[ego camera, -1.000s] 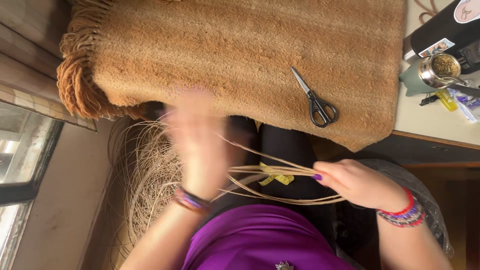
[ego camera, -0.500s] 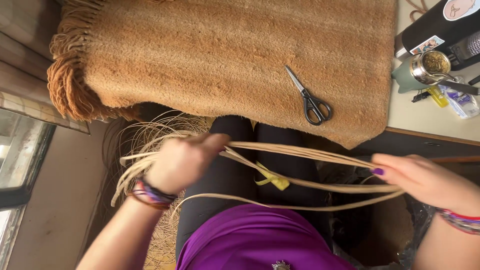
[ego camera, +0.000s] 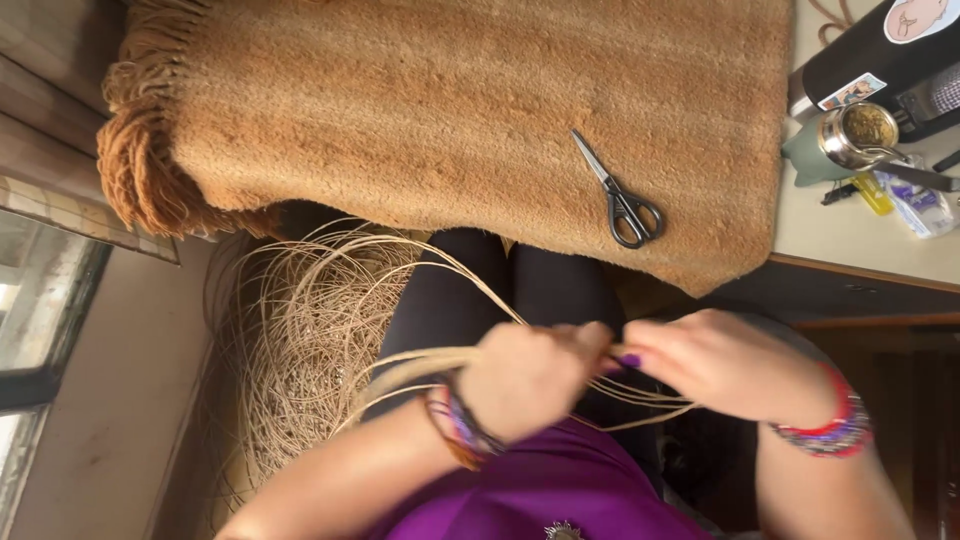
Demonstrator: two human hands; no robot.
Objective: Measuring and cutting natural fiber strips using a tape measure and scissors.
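Observation:
My left hand (ego camera: pixel 530 375) is closed around a bundle of thin tan fibre strands (ego camera: pixel 420 365) over my lap. My right hand (ego camera: pixel 725 360) pinches the same strands close beside it, the two hands almost touching. The strands loop out below my right hand and trail left into a loose coil of the same fibre (ego camera: pixel 300 330) by my knee. Both wrists wear beaded bracelets. A tan woolly blanket (ego camera: pixel 450 110) covers the table in front, with black-handled scissors (ego camera: pixel 620 195) lying on it.
At the right, on the pale tabletop (ego camera: pixel 850 235), stand a black bottle (ego camera: pixel 880 55), a green cup with a metal straw (ego camera: pixel 845 140) and small packets. A window (ego camera: pixel 40 300) is at the left. My legs in dark trousers (ego camera: pixel 480 285) are under the table edge.
My hands were spread wide apart with the strands stretched between them; now they have come together in the middle, both gripping the bundle. The camera view has shifted slightly.

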